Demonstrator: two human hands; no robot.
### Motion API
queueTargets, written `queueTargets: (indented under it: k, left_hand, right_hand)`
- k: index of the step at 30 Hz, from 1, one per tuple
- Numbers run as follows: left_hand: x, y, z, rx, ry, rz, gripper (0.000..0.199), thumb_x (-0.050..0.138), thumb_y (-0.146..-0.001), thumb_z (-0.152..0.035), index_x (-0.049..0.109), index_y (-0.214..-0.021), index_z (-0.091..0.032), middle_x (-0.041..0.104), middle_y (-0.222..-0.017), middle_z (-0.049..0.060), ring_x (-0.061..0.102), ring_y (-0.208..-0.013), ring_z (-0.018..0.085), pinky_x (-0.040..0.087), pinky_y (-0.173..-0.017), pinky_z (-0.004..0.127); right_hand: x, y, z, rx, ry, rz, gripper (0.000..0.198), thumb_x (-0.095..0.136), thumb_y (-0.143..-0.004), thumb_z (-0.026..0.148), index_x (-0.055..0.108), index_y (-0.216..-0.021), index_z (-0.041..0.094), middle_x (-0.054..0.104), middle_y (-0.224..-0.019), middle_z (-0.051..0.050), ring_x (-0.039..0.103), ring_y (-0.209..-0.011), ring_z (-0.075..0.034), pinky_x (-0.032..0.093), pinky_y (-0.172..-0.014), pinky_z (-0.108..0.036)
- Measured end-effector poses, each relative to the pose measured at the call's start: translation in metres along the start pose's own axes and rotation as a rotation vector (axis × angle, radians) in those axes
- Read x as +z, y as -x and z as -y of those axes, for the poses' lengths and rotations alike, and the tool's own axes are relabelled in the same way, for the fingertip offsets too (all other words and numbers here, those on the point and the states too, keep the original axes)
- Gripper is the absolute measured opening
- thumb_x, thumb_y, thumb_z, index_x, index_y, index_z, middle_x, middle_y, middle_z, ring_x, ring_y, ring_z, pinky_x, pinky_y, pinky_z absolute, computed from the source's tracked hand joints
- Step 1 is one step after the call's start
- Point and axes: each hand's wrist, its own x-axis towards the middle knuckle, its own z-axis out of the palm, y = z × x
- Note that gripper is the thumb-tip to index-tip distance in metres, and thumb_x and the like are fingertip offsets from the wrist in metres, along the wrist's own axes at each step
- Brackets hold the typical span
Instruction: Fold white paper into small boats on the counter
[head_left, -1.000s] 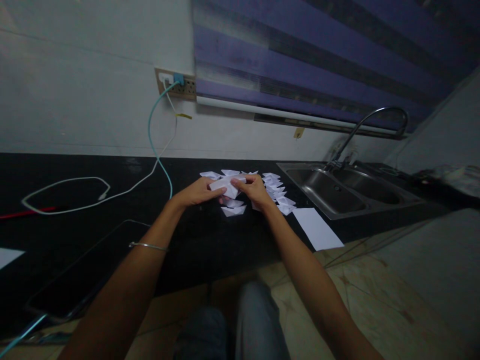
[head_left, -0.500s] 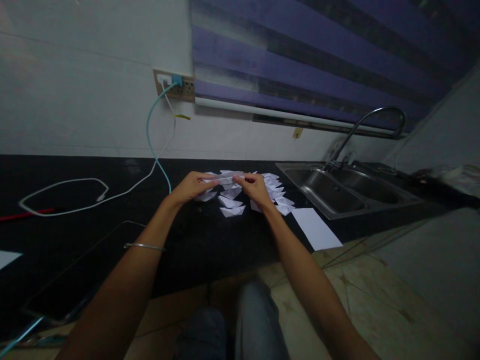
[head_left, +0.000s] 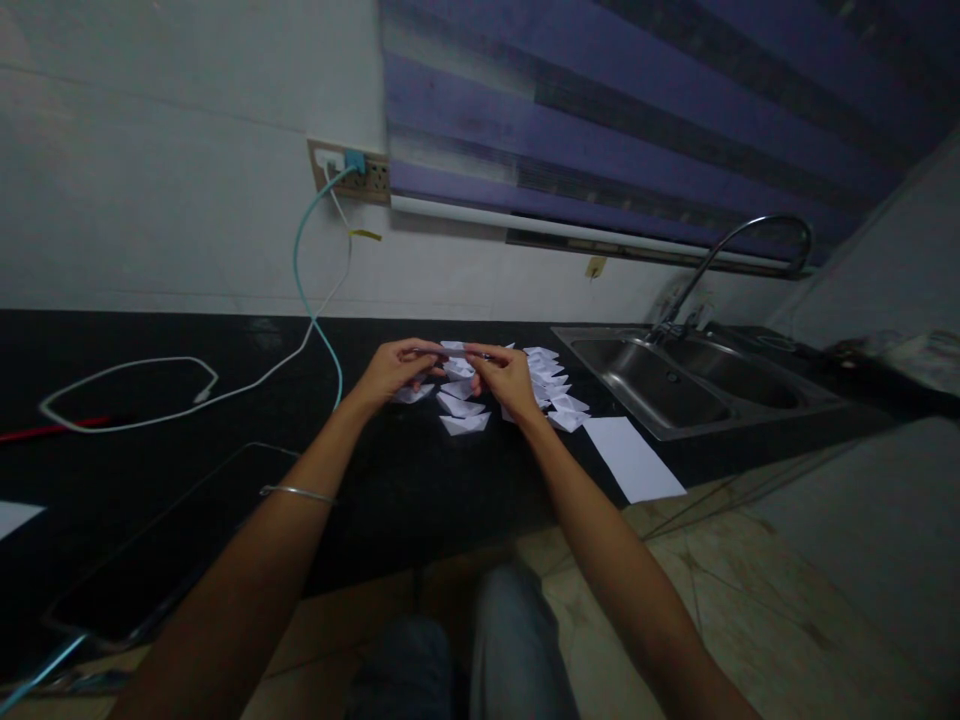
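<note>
Between my two hands, a narrow piece of folded white paper (head_left: 451, 352) is held up above the counter, seen nearly edge-on. My left hand (head_left: 397, 370) pinches its left end, and my right hand (head_left: 502, 378) grips the right end with thumb and fingers. Below and behind the hands lie several folded white paper boats (head_left: 463, 424), some in a middle row and others in a cluster (head_left: 568, 410) to the right. My fingers partly cover the farther boats.
A blank white sheet (head_left: 634, 460) lies at the counter's front edge, beside the steel sink (head_left: 660, 385). On the left are a looped white cable (head_left: 127, 362), a red stick-like item (head_left: 52, 430) and a dark flat device (head_left: 150, 560). Charger cords hang from the wall socket (head_left: 367, 180).
The folded paper has tilted from showing its flat face to nearly edge-on. My fingers have shifted their hold along it, and the left forearm has moved slightly right.
</note>
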Motion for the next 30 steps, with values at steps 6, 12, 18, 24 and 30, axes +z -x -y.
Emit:
queueTargets:
  k: [6, 12, 18, 24, 30]
  left_hand:
    - [-0.002, -0.002, 0.004, 0.051, -0.011, -0.040, 0.028, 0.075, -0.076, -0.028, 0.074, -0.100, -0.013, 0.078, -0.094, 0.013, 0.075, -0.075, 0.020, 0.044, -0.044, 0.019]
    - [-0.001, -0.001, 0.003, 0.086, -0.054, -0.053, 0.029, 0.079, -0.071, -0.029, 0.078, -0.096, -0.013, 0.078, -0.086, 0.011, 0.073, -0.071, 0.019, 0.046, -0.046, 0.020]
    - [-0.006, 0.001, 0.000, 0.150, -0.160, -0.071, 0.023, 0.078, -0.075, -0.037, 0.080, -0.081, -0.015, 0.077, -0.076, 0.007, 0.063, -0.056, 0.011, 0.045, -0.047, 0.019]
    - [-0.007, 0.001, 0.003, 0.182, -0.127, -0.049, 0.027, 0.075, -0.078, -0.041, 0.079, -0.085, -0.015, 0.078, -0.080, 0.008, 0.063, -0.059, 0.012, 0.047, -0.050, 0.020]
    - [-0.008, 0.003, 0.001, 0.167, -0.104, -0.068, 0.025, 0.076, -0.077, -0.038, 0.077, -0.088, -0.015, 0.078, -0.082, 0.009, 0.069, -0.068, 0.015, 0.051, -0.054, 0.021]
  right_hand:
    - [0.008, 0.002, 0.004, 0.034, -0.116, 0.024, 0.032, 0.081, -0.070, 0.045, 0.078, -0.088, 0.020, 0.075, -0.081, -0.005, 0.069, -0.064, -0.017, 0.059, -0.056, -0.030]
    - [0.006, -0.002, -0.002, -0.034, -0.146, 0.000, 0.030, 0.081, -0.070, 0.047, 0.076, -0.080, 0.019, 0.072, -0.075, -0.003, 0.070, -0.071, -0.018, 0.061, -0.063, -0.032]
    - [0.001, -0.006, -0.010, -0.078, -0.010, 0.007, 0.036, 0.076, -0.075, 0.053, 0.076, -0.080, 0.017, 0.072, -0.074, -0.005, 0.067, -0.067, -0.018, 0.058, -0.061, -0.031]
    - [-0.002, -0.004, -0.005, -0.125, 0.074, 0.038, 0.035, 0.073, -0.079, 0.052, 0.075, -0.078, 0.018, 0.071, -0.072, -0.004, 0.065, -0.063, -0.016, 0.056, -0.063, -0.030]
    - [-0.006, -0.003, -0.001, -0.097, 0.059, 0.018, 0.035, 0.075, -0.076, 0.053, 0.074, -0.080, 0.018, 0.072, -0.074, -0.004, 0.066, -0.067, -0.017, 0.056, -0.066, -0.030]
